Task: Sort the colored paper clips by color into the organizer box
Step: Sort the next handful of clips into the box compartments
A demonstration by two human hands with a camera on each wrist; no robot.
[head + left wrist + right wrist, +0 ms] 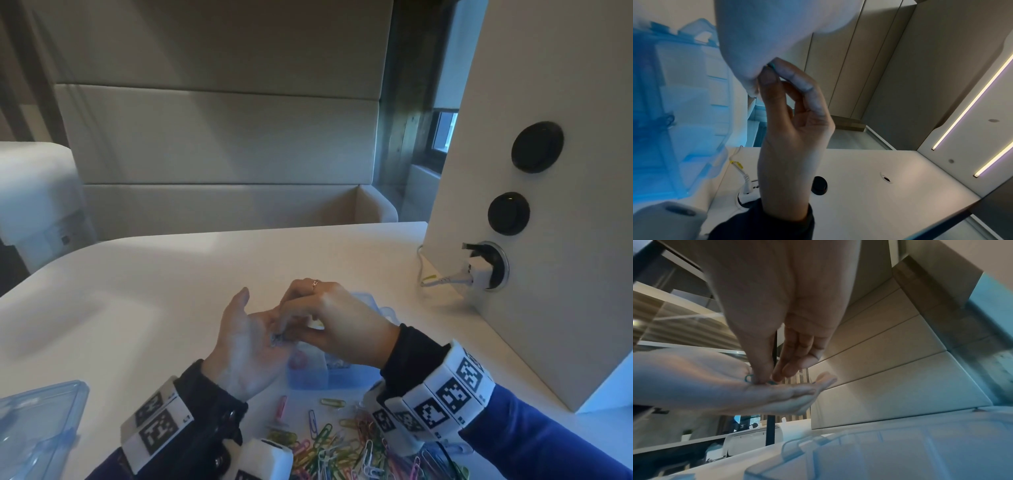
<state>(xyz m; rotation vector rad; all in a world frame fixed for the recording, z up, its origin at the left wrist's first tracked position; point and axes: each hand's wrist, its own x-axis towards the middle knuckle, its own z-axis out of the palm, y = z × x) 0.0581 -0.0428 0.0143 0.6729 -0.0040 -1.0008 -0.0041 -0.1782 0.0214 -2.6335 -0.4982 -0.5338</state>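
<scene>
small teal paper clips are lying on the flat, upturned palm of the left hand at the frame's centre, and the right hand is pinching them with thumb and fingertips. just beneath, the translucent blue plastic organizer box is sitting on the white desk, with the loose multicoloured paper clip pile at bottom centre.

The left hand comes out of a dark cuff with metal snap buttons. The right hand wears a thin ring, a black cuff and a blue sleeve. White bands with black square markers wrap both wrists.
</scene>
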